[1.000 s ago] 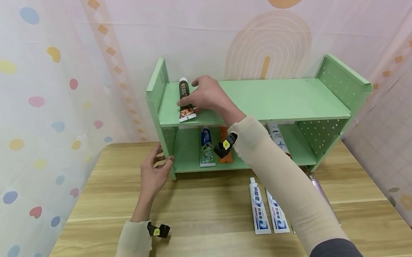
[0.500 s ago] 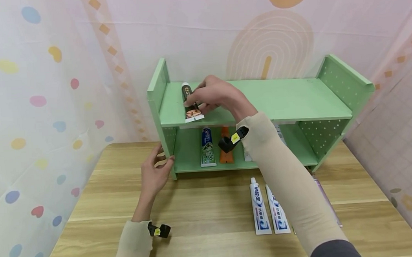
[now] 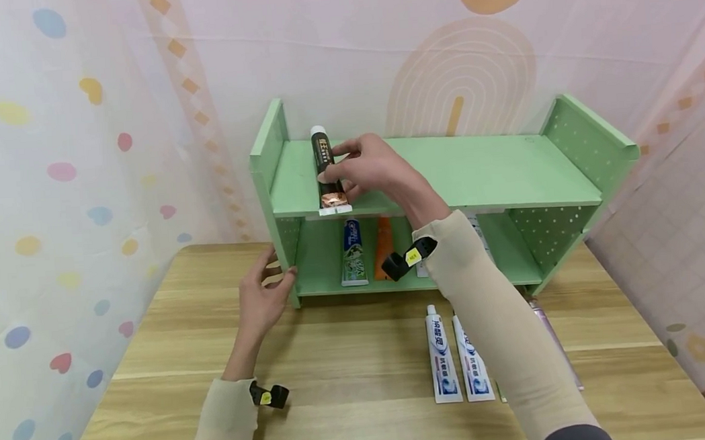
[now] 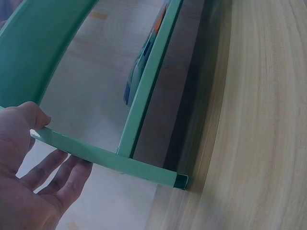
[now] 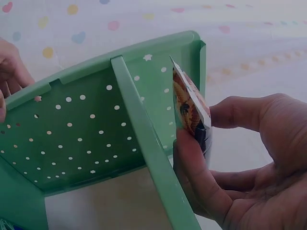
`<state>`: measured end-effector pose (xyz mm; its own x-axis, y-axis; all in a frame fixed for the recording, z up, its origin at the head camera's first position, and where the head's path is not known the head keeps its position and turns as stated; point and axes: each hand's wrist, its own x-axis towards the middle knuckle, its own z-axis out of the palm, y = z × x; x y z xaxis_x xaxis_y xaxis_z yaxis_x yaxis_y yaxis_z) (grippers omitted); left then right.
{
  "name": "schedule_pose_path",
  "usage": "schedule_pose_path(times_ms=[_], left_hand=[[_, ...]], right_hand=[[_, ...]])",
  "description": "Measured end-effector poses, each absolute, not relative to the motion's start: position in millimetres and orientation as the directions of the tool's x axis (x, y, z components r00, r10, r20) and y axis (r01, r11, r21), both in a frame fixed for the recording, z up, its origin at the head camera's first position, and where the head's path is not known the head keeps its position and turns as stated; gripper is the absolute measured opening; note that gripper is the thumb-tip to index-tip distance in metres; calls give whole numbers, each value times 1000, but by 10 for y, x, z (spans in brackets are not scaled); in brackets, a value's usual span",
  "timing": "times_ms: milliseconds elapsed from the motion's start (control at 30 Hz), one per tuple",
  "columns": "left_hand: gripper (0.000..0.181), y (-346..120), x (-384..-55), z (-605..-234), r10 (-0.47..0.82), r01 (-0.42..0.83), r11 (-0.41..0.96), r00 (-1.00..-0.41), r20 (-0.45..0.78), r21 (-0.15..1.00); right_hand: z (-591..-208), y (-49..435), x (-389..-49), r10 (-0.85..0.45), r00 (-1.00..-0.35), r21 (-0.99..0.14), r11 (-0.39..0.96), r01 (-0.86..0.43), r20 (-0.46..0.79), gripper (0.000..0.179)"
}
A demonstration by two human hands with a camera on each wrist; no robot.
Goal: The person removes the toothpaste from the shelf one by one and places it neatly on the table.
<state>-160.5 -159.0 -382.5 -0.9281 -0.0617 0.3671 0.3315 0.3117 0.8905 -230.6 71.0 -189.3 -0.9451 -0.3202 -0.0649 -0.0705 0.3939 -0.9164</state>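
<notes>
My right hand [image 3: 376,168] pinches a black toothpaste tube [image 3: 324,158] between thumb and fingers, over the left end of the top board of a green shelf [image 3: 483,168]. The tube's white cap points to the back wall, and its flat crimped end overlaps the board's front edge. In the right wrist view that crimped end [image 5: 189,98] faces the camera, with the fingers around the tube. My left hand [image 3: 263,296] grips the front edge of the shelf's left side panel [image 4: 105,155], thumb on the inner side and fingers on the outer side.
On the lower board lie a blue-green toothpaste tube [image 3: 353,253], an orange tube [image 3: 384,248] and white tubes partly behind my right arm. Two white toothpaste tubes [image 3: 443,356] and a purple one [image 3: 556,342] lie on the wooden table [image 3: 351,395]. Patterned cloth [image 3: 318,47] hangs behind.
The black tube and my right hand have shifted slightly right; the tube tilted, then came straighter with its cap end higher in view. My left hand stays on the side panel.
</notes>
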Motion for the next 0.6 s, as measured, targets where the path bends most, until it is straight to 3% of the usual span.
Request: schedule_pose_path(times_ms=[600], left_hand=[[56,-1582,-1618,-3780,-40,362,306,-919,392,880]], right_hand=[[-1936,890,-1994,-291,-957,-928,355,-108,0,63]])
